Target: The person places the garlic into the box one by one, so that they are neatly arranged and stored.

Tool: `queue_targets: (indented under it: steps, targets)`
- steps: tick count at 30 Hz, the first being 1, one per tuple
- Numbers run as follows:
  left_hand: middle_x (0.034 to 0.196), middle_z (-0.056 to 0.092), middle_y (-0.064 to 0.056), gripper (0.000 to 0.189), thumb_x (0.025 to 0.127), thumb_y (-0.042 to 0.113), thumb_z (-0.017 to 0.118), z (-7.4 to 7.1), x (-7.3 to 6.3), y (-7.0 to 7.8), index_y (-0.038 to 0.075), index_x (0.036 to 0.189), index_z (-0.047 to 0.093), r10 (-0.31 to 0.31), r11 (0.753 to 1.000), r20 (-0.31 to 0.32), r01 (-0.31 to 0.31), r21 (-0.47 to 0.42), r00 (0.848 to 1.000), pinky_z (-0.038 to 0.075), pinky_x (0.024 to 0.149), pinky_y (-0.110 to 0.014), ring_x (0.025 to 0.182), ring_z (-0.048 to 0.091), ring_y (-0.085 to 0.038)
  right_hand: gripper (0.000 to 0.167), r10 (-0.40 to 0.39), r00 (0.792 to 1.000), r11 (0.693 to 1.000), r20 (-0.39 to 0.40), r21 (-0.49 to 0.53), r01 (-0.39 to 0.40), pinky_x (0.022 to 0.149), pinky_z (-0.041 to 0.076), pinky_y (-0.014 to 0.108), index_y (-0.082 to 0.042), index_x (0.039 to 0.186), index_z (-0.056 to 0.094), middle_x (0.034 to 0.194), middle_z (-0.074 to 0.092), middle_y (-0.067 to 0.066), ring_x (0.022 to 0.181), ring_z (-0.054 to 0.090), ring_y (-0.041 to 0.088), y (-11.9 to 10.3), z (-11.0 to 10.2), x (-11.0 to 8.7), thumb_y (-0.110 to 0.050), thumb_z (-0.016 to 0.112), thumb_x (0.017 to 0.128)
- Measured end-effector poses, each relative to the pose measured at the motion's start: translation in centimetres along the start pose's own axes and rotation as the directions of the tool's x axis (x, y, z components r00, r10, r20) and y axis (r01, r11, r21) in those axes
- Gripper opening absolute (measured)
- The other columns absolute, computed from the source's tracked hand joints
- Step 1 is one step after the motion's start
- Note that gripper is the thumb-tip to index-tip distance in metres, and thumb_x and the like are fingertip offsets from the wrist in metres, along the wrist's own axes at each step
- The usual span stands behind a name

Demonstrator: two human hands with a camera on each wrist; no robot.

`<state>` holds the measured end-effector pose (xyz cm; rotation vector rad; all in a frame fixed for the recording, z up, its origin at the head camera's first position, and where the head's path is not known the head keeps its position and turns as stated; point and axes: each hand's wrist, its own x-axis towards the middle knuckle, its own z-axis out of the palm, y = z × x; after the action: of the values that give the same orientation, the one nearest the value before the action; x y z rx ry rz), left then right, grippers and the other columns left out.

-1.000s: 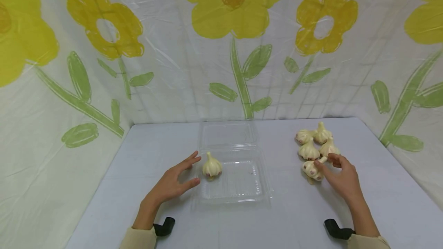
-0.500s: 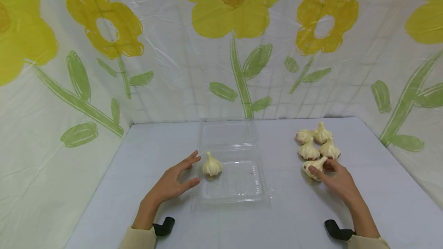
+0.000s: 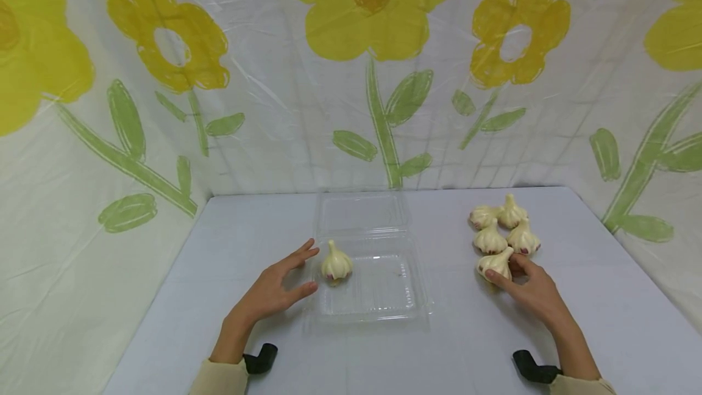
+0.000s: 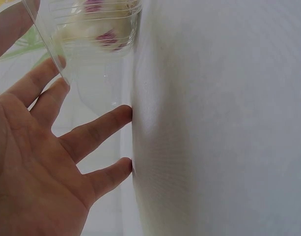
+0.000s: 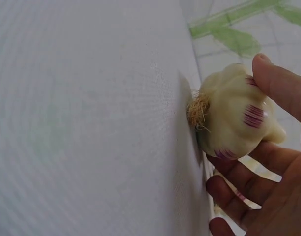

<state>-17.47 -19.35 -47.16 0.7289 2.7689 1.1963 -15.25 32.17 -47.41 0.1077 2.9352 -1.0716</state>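
My right hand (image 3: 534, 290) holds a cream garlic bulb (image 3: 493, 264) with purple streaks between thumb and fingers, at the right of the table. Its stem tilts up to the right; in the right wrist view, the bulb's tan root tuft (image 5: 198, 110) is against or just above the white surface. On the left, my left hand (image 3: 271, 288) has its fingers spread beside a clear plastic clamshell box (image 3: 378, 316). The left wrist view shows fingertips at the box wall and others touching the table. One garlic bulb (image 3: 336, 264) stands upright in the box's left side.
Several more garlic bulbs (image 3: 490, 239) stand in a cluster just beyond my right hand. The box's lid (image 3: 362, 212) lies folded open toward the back edge. A flower-patterned sheet (image 3: 263, 78) hangs behind the white table (image 3: 455, 346).
The bulb in my right hand has turned from lying with its base toward me to a more upright tilt, and shifted slightly left. My left hand has stayed still.
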Motion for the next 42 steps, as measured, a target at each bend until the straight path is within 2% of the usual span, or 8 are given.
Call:
queue_targets:
  steps: [3, 8, 17, 22, 26, 33, 39, 42]
  targets:
    - [0.167, 0.031, 0.01, 0.068, 0.094, 0.043, 0.072, 0.0, 0.0, 0.0, 0.023, 0.154, 0.047, 0.002, 1.0, 0.0, -0.002, 0.006, 1.0, 0.037, 0.115, -0.063, 0.137, 0.057, -0.03, 0.047, -0.002, 1.0, 1.0, -0.015, -0.002, 0.002, 0.079, 0.045, 0.037, -0.007, 0.106, 0.06, 0.114, 0.066, 0.018, 0.108, 0.06, 0.032, 0.0, 0.1, 0.0, -0.052, 0.067, 0.094]
    - [0.167, 0.031, 0.009, 0.068, 0.094, 0.046, 0.071, -0.1, 0.0, 0.1, 0.022, 0.154, 0.047, 0.004, 1.0, -0.001, -0.004, 0.016, 1.0, 0.038, 0.114, -0.063, 0.135, 0.058, -0.03, 0.048, 0.016, 1.0, 1.0, -0.021, 0.007, -0.016, 0.079, 0.045, 0.036, -0.008, 0.107, 0.059, 0.115, 0.065, 0.017, 0.108, 0.059, 0.031, -0.2, 0.3, 0.0, -0.053, 0.068, 0.094]
    - [0.167, 0.031, 0.009, 0.068, 0.094, 0.045, 0.071, -0.1, -0.1, 0.1, 0.023, 0.153, 0.048, -0.004, 1.0, 0.002, 0.004, 0.009, 1.0, 0.038, 0.114, -0.064, 0.136, 0.057, -0.031, 0.065, 0.01, 0.999, 0.999, -0.031, 0.032, -0.009, 0.085, 0.046, 0.04, -0.002, 0.133, 0.058, 0.124, 0.066, 0.021, 0.112, 0.059, 0.032, -0.7, 0.4, -0.1, -0.053, 0.067, 0.095]
    - [0.167, 0.031, 0.01, 0.067, 0.094, 0.041, 0.073, 0.0, -0.1, 0.0, 0.023, 0.154, 0.048, -0.004, 1.0, 0.003, 0.004, 0.008, 1.0, 0.037, 0.114, -0.064, 0.137, 0.056, -0.03, 0.055, -0.054, 0.996, 0.997, -0.078, 0.045, 0.057, 0.089, 0.046, 0.04, -0.003, 0.128, 0.06, 0.121, 0.066, 0.018, 0.109, 0.057, 0.024, -0.9, 0.7, -0.2, -0.045, 0.07, 0.095]
    - [0.167, 0.031, 0.01, 0.067, 0.094, 0.039, 0.073, 0.0, 0.0, 0.0, 0.022, 0.154, 0.048, 0.002, 1.0, 0.001, -0.002, 0.009, 1.0, 0.037, 0.115, -0.063, 0.136, 0.057, -0.03, 0.047, -0.088, 0.991, 0.995, -0.104, 0.038, 0.092, 0.087, 0.047, 0.033, -0.006, 0.121, 0.061, 0.118, 0.065, 0.017, 0.106, 0.055, 0.017, -1.2, 0.9, -0.3, -0.042, 0.073, 0.094]
    - [0.167, 0.031, 0.01, 0.067, 0.094, 0.039, 0.073, 0.0, 0.0, 0.1, 0.023, 0.154, 0.047, -0.002, 1.0, -0.001, 0.002, 0.012, 1.0, 0.036, 0.115, -0.063, 0.137, 0.057, -0.03, 0.038, -0.145, 0.978, 0.985, -0.147, 0.075, 0.157, 0.083, 0.047, 0.018, -0.009, 0.114, 0.062, 0.115, 0.065, 0.013, 0.096, 0.048, -0.009, -1.8, 1.2, -0.3, -0.033, 0.079, 0.09]
    - [0.167, 0.031, 0.009, 0.067, 0.093, 0.037, 0.074, 0.0, 0.1, 0.2, 0.022, 0.153, 0.048, -0.008, 1.0, 0.0, 0.008, 0.009, 1.0, 0.036, 0.115, -0.064, 0.137, 0.056, -0.031, 0.035, -0.145, 0.982, 0.985, -0.124, 0.072, 0.155, 0.079, 0.05, 0.024, -0.013, 0.112, 0.06, 0.121, 0.068, 0.015, 0.097, 0.057, 0.008, -1.8, 1.4, -0.3, -0.035, 0.077, 0.092]
    - [0.167, 0.031, 0.009, 0.067, 0.093, 0.037, 0.074, 0.0, 0.1, 0.2, 0.022, 0.153, 0.048, -0.01, 1.0, 0.002, 0.01, 0.006, 1.0, 0.036, 0.115, -0.064, 0.138, 0.055, -0.031, 0.036, -0.147, 0.981, 0.985, -0.124, 0.075, 0.157, 0.078, 0.05, 0.024, -0.014, 0.116, 0.06, 0.122, 0.068, 0.016, 0.094, 0.058, 0.007, -1.7, 1.5, -0.3, -0.034, 0.077, 0.092]
